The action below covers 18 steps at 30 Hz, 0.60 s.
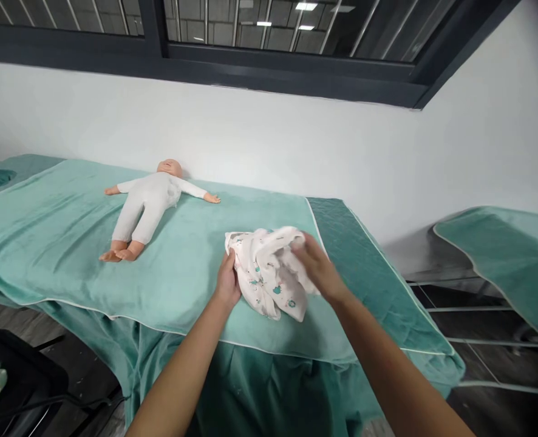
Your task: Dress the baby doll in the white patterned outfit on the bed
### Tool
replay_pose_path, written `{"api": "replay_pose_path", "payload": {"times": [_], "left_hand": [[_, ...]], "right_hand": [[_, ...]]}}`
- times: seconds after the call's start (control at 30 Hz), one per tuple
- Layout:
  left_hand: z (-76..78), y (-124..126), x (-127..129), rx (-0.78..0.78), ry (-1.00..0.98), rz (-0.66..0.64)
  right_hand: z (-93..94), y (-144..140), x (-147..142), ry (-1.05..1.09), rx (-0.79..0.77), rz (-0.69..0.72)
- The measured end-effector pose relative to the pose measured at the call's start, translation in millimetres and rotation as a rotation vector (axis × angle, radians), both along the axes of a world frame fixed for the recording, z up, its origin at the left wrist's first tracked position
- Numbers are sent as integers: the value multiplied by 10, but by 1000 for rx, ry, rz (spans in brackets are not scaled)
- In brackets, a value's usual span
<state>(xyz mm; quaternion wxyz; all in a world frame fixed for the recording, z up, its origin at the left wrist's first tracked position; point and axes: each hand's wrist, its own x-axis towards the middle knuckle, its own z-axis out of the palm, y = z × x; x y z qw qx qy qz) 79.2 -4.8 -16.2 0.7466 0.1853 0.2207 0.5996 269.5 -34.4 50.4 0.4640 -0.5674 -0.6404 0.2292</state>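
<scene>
Head view: your left hand [228, 280] is closed on the near-left edge of a soft white fabric piece printed with small green and dark motifs [269, 273], the thumb lying over the cloth. Your right hand [317, 261], blurred, touches the upper right folds; whether its fingers pinch the fabric or rest apart cannot be told. The piece thus lies between your two hands, bunched, above a light green plush sheet with pale piping [59, 237]. Beyond and to the left of your left hand, well apart from it, a baby doll in a white suit [147, 197] lies on its back, arms spread. To the right of your right hand, a darker teal quilted cover [369, 273] shows past the sheet's edge. Judged by its folds, the handling appears partway along: the fabric is taken up, while spreading it flat or folding it neatly is not yet done.
</scene>
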Motion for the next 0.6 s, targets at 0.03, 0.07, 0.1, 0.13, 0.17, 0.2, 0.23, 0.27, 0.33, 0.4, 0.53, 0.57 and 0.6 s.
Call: {"api": "replay_pose_path", "payload": {"times": [0.03,0.07,0.1,0.13,0.17,0.2,0.23,0.27,0.33,0.4,0.53,0.57,0.6], "left_hand": [[12,-13,-4,31,9,-9],[22,-25,-9,56,17,-25],[27,-36,-17,70,23,-45],[27,-43,-26,72,26,-67],[21,-45,-36,65,25,-88],[10,-42,-46,54,20,-109],[-3,-36,-54,42,13,-129],[-18,-25,-60,31,3,-146],[-45,1,-65,14,-19,-167],[-60,26,-63,0,-42,-169],[-56,53,-65,-34,-85,-170],[-52,54,-70,-45,-90,-174],[-48,54,-77,-61,-92,-176]], "right_hand": [[-21,-49,-116,-19,-54,125],[-55,-87,-234,-51,-84,203],[-97,-112,-346,-87,-88,212],[-142,-124,-441,-109,-84,179],[-182,-123,-516,-120,-79,131],[-211,-114,-568,-124,-79,85],[-224,-100,-595,-123,-85,56],[-220,-85,-599,-123,-88,46],[-163,-61,-553,-133,-70,59],[-71,-45,-459,-136,-17,48],[123,3,-228,28,39,-160],[174,19,-174,156,47,-226],[231,35,-124,314,63,-278]]}}
